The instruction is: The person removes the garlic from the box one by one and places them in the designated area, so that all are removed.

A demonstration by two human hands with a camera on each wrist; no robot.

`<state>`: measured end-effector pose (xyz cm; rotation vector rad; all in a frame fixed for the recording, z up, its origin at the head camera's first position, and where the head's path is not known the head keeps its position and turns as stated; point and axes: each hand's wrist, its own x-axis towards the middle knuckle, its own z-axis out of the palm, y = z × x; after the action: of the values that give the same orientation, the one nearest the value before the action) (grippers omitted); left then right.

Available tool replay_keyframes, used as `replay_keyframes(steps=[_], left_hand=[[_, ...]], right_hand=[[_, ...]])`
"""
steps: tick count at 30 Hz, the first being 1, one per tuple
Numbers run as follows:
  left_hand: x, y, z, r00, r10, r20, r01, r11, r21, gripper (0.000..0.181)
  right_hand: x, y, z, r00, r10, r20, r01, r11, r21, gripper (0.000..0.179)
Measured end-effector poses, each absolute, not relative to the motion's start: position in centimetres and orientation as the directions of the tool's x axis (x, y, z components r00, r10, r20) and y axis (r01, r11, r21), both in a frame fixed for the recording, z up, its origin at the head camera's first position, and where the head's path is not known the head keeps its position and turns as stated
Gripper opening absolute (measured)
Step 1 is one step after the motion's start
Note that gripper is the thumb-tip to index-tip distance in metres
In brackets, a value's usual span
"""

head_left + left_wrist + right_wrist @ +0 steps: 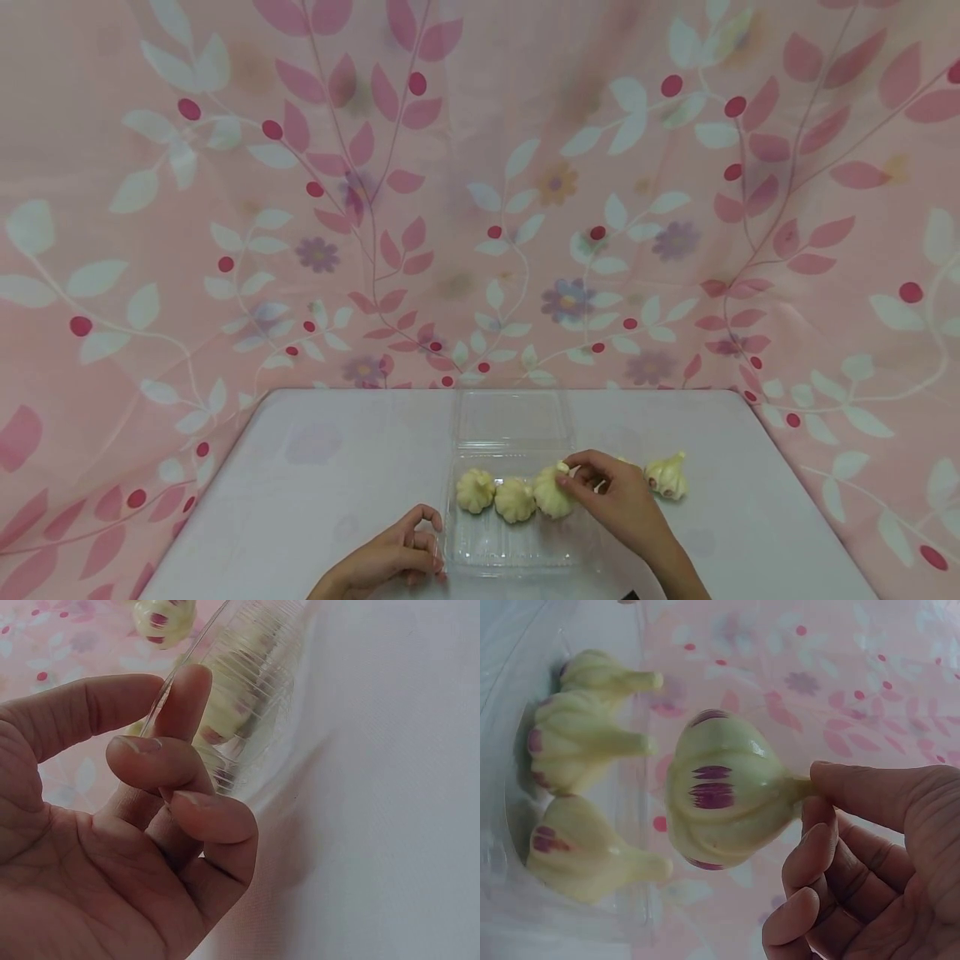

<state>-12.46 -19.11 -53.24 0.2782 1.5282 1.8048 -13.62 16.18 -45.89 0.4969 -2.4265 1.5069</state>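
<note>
My right hand (622, 504) pinches a garlic bulb (724, 791) by its stem between thumb and fingers. The bulb is pale with purple marks and hangs over the right part of a clear plastic box (517, 550). Three more garlic bulbs sit inside the box, among them a left one (476, 491) and a middle one (515, 500); the third bulb (585, 851) shows in the right wrist view. At the box's left side, my left hand (393, 552) holds its thin rim between thumb and forefinger, the other fingers curled, as the left wrist view shows.
Another garlic bulb (667, 477) lies on the white table (300, 475) right of the box, and a pale bit peeks out behind my right hand. The box's lid (513, 417) is folded back toward the pink floral curtain (465, 208).
</note>
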Motion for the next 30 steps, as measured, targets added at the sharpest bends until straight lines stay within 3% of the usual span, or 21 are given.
replay_keyframes(steps=[30], left_hand=[[-12.4, -19.2, -53.2, -0.699, 0.659, -0.279, -0.39, -0.024, 0.92, 0.044]], right_hand=[[-13.8, 20.8, -45.2, -0.917, -0.024, 0.398, -0.351, 0.522, -0.777, 0.017]])
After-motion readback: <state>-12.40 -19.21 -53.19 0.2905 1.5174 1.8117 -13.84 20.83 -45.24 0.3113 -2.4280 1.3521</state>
